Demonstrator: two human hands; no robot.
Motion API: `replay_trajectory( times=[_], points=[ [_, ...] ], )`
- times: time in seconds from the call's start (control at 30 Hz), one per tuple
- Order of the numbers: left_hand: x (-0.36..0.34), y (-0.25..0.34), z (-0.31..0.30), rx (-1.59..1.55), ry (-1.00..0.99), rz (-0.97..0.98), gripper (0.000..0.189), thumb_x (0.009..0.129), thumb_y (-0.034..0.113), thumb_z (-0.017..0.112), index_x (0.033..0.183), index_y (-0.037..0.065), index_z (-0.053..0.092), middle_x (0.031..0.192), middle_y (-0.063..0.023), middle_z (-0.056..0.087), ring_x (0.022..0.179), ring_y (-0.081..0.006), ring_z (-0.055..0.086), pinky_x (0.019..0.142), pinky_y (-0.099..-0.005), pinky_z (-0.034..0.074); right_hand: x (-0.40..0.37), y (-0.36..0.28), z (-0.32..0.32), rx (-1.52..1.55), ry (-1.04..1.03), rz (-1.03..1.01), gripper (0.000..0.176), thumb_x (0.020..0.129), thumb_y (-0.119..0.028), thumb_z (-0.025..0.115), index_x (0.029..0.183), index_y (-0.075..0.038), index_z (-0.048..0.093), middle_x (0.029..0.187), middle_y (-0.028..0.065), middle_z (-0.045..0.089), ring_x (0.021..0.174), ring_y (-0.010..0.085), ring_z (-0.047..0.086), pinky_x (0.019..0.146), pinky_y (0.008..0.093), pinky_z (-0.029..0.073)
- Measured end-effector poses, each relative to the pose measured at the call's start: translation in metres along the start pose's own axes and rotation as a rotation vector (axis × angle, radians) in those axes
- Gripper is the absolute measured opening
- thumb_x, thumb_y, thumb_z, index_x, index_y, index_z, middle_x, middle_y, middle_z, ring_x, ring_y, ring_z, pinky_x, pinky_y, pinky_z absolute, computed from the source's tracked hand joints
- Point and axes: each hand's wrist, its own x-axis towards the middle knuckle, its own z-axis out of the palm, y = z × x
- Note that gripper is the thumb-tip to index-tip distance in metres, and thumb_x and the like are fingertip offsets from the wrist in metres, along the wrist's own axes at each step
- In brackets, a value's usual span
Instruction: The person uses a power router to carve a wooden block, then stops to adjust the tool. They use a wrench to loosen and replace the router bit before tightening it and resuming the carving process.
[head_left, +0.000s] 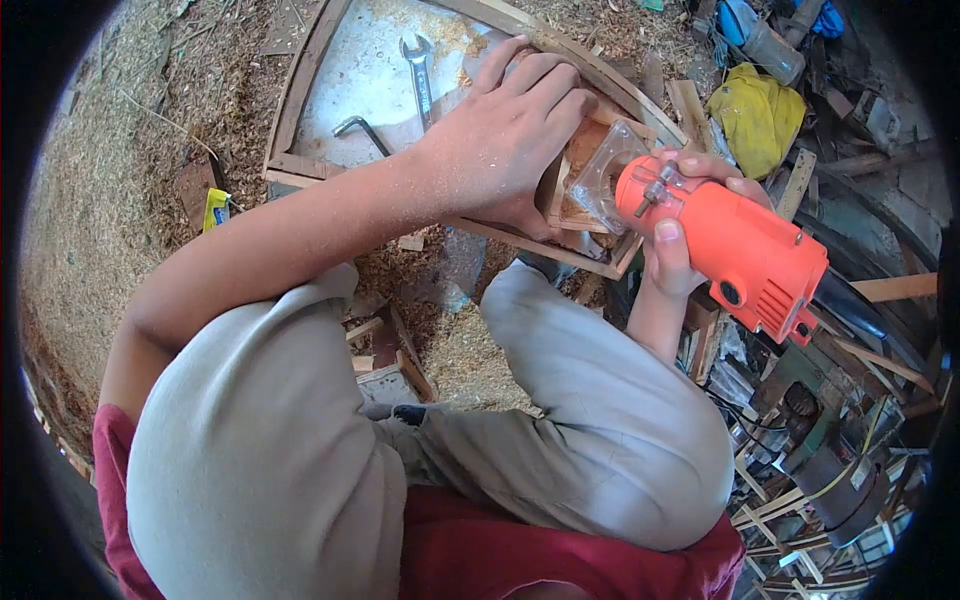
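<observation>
My right hand point(672, 250) is wrapped around an orange trim router point(745, 250). The router lies tilted, and its clear plastic base point(607, 178) is against the edge of a small wooden box-like piece point(583, 150). With fingers over its far side and thumb on the near side, my left hand point(515, 125) grips that wooden piece. The cutting bit cannot be made out. Beneath both is a white board point(345, 75) with a wooden rim. A wrench point(418, 80) and a black hex key point(362, 133) lie on the board, left of my left hand.
Sawdust and shavings point(220, 90) cover the floor. A yellow cloth point(757, 120) and a clear bottle point(775, 52) lie at the upper right. The router's black cord point(850, 305) runs right among wood strips and scrap. Wood offcuts point(385, 350) lie between my legs.
</observation>
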Motion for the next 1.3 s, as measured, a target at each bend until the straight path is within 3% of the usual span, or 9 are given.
replay_trajectory(
  times=[0.47, 0.57, 0.67, 1.07, 1.17, 1.3],
  points=[
    [0.0014, -0.0001, -0.0022, 0.019, -0.019, 0.01, 0.112, 0.04, 0.052, 0.096, 0.127, -0.004, 0.054, 0.125, -0.018, 0.054, 0.129, -0.0385, 0.048, 0.119, -0.0577, 0.026, 0.0, 0.0044, 0.0032, -0.024, 0.057, 0.01, 0.075, 0.077, -0.002, 0.081, 0.141, -0.012, 0.043, 0.12, 0.0228, 0.065, 0.108, 0.0342, 0.068, 0.095, 0.0522, 0.058],
    [0.0026, 0.0014, -0.0042, 0.028, -0.054, -0.018, 0.111, 0.043, 0.054, 0.095, 0.129, -0.004, 0.055, 0.128, -0.017, 0.054, 0.132, -0.0355, 0.048, 0.12, -0.0573, 0.025, -0.0016, 0.001, 0.0056, -0.084, 0.071, 0.066, 0.07, 0.079, -0.004, 0.073, 0.14, -0.013, 0.042, 0.123, 0.0211, 0.063, 0.111, 0.0407, 0.065, 0.1, 0.0608, 0.053],
    [0.0031, 0.0011, -0.0048, 0.03, -0.072, -0.026, 0.109, 0.046, 0.055, 0.094, 0.13, -0.004, 0.055, 0.128, -0.0164, 0.055, 0.133, -0.034, 0.049, 0.121, -0.0566, 0.026, -0.0037, 0.003, 0.0059, -0.081, 0.114, 0.077, 0.069, 0.08, -0.004, 0.072, 0.141, -0.013, 0.042, 0.124, 0.0212, 0.063, 0.112, 0.0406, 0.065, 0.1, 0.0609, 0.053],
    [0.0035, 0.0015, -0.0055, 0.019, -0.03, -0.019, 0.104, 0.046, 0.048, 0.095, 0.127, -0.003, 0.055, 0.123, -0.0149, 0.055, 0.13, -0.0334, 0.051, 0.12, -0.0543, 0.027, -0.002, 0.0037, 0.0016, -0.12, 0.147, 0.074, 0.067, 0.081, -0.008, 0.074, 0.141, -0.012, 0.043, 0.124, 0.0196, 0.063, 0.112, 0.0393, 0.065, 0.101, 0.0592, 0.053],
    [0.0036, 0.0014, -0.0056, 0.035, -0.038, -0.014, 0.105, 0.045, 0.049, 0.095, 0.127, -0.003, 0.055, 0.124, -0.0149, 0.055, 0.13, -0.0331, 0.05, 0.12, -0.0545, 0.026, -0.0048, 0.0044, -0.0008, -0.056, 0.169, 0.089, 0.078, 0.08, -0.008, 0.082, 0.144, -0.011, 0.038, 0.123, 0.0183, 0.061, 0.113, 0.0324, 0.063, 0.1, 0.0524, 0.054],
    [0.0031, 0.0015, -0.0051, 0.02, -0.023, -0.009, 0.107, 0.044, 0.051, 0.095, 0.128, -0.003, 0.055, 0.123, -0.0145, 0.055, 0.13, -0.0329, 0.05, 0.12, -0.0554, 0.026, -0.0036, 0.0035, -0.0007, -0.057, 0.163, 0.073, 0.073, 0.08, -0.006, 0.079, 0.142, -0.011, 0.04, 0.123, 0.019, 0.062, 0.112, 0.0351, 0.064, 0.1, 0.0555, 0.054]
  ],
)
